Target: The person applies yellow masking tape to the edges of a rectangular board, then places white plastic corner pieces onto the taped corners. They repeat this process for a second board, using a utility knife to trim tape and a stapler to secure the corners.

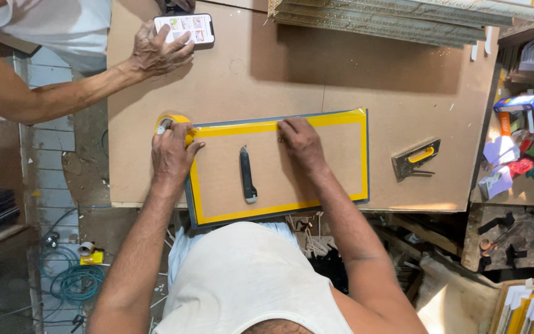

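Observation:
A brown backing board with a grey frame edge lies on the workbench, bordered with yellow tape. My left hand grips a roll of yellow tape at the board's top-left corner. My right hand presses flat on the yellow tape strip along the top edge. A grey utility knife rests on the middle of the board between my hands.
Another person's hand rests on the brown bench beside a phone. A yellow-handled staple tool lies to the right. Stacked ornate frame mouldings sit at the far edge. Cluttered shelf at right; hoses on the floor left.

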